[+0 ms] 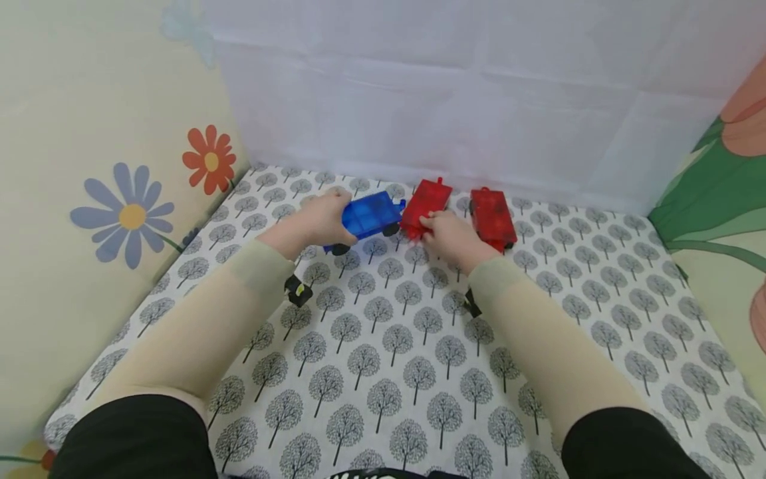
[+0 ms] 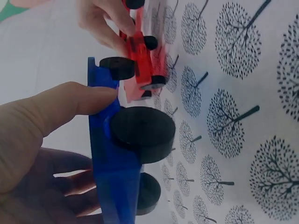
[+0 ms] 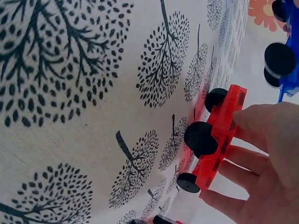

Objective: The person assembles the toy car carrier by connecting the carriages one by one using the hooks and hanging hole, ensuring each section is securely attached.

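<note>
My left hand (image 1: pixel 322 216) grips a blue toy wagon (image 1: pixel 372 214) with black wheels, thumb on the near side and fingers on the far side. The wagon is tilted, and the left wrist view shows its wheels held off the cloth. To its right, my right hand (image 1: pixel 451 236) holds a red toy wagon (image 1: pixel 428 198) by its near part. In the right wrist view that red wagon (image 3: pixel 225 130) has its black wheels at or near the cloth; whether they touch is hard to tell. The blue wagon's hitch end points at the red wagon.
A second red wagon (image 1: pixel 493 216) stands just right of my right hand. White cloth printed with grey trees (image 1: pixel 383 359) covers the table. Behind hangs a white sheet (image 1: pixel 443 100); flower-patterned walls (image 1: pixel 48 133) flank both sides.
</note>
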Action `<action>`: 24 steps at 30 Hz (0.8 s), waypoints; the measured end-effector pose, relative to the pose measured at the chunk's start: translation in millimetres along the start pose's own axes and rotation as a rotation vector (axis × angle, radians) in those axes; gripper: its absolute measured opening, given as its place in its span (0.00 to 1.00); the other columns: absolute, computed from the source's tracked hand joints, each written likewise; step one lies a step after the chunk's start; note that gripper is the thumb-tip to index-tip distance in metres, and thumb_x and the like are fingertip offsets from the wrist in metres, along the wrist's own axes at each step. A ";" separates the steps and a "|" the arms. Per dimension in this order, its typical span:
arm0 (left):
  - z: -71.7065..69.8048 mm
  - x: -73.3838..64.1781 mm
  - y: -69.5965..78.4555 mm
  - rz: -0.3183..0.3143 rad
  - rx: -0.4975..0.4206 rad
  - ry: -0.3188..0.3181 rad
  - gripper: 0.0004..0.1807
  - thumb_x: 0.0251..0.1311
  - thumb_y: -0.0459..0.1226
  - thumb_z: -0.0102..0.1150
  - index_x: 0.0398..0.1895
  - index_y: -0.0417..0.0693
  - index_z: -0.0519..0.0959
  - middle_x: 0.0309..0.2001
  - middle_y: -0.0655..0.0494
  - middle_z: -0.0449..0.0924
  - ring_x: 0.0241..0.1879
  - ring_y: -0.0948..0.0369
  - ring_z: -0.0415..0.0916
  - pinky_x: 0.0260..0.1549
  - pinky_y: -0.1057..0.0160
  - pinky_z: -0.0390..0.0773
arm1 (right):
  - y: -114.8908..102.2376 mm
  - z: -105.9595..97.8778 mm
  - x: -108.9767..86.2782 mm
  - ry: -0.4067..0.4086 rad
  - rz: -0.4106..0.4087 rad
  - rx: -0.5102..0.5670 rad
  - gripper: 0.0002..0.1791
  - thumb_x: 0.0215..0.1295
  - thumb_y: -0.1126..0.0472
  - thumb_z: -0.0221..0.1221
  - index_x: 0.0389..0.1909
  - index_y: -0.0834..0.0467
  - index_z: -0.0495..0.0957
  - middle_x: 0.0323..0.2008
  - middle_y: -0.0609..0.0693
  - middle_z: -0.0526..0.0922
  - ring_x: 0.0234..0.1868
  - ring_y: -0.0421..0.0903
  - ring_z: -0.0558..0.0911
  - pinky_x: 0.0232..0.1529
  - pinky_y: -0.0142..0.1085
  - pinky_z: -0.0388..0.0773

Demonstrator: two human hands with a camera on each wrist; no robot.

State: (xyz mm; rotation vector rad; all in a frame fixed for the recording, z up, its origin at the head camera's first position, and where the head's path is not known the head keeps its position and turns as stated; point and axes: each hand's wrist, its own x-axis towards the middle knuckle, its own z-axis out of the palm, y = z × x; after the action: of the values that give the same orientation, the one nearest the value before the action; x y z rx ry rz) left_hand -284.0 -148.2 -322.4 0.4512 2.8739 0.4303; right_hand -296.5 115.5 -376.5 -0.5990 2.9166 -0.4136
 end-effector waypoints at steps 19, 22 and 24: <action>11.4 -32.0 0.3 0.175 -0.051 -0.224 0.50 0.44 0.34 0.75 0.74 0.46 0.61 0.63 0.43 0.67 0.59 0.43 0.67 0.56 0.40 0.71 | -0.7 -4.3 0.4 -0.008 -0.009 -0.049 0.27 0.74 0.56 0.52 0.72 0.55 0.64 0.71 0.55 0.65 0.71 0.54 0.63 0.70 0.46 0.60; 14.6 -37.3 -2.2 0.183 -0.069 -0.258 0.50 0.44 0.33 0.76 0.74 0.46 0.62 0.64 0.44 0.66 0.61 0.43 0.65 0.59 0.40 0.68 | -1.8 -3.9 0.7 -0.005 -0.007 -0.048 0.27 0.74 0.56 0.53 0.72 0.55 0.65 0.70 0.55 0.66 0.70 0.54 0.63 0.70 0.46 0.60; 17.0 -40.9 -3.4 0.194 -0.067 -0.280 0.50 0.43 0.32 0.77 0.73 0.45 0.63 0.65 0.44 0.66 0.62 0.43 0.65 0.60 0.40 0.67 | -2.7 -3.7 0.7 -0.007 -0.008 -0.049 0.27 0.74 0.56 0.53 0.71 0.55 0.65 0.70 0.55 0.66 0.70 0.54 0.64 0.69 0.46 0.60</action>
State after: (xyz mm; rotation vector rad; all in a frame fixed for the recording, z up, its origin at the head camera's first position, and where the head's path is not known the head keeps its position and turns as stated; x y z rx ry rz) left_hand -242.7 -160.3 -333.2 0.7201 2.5489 0.4523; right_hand -296.9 113.7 -372.2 -0.6169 2.9267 -0.3413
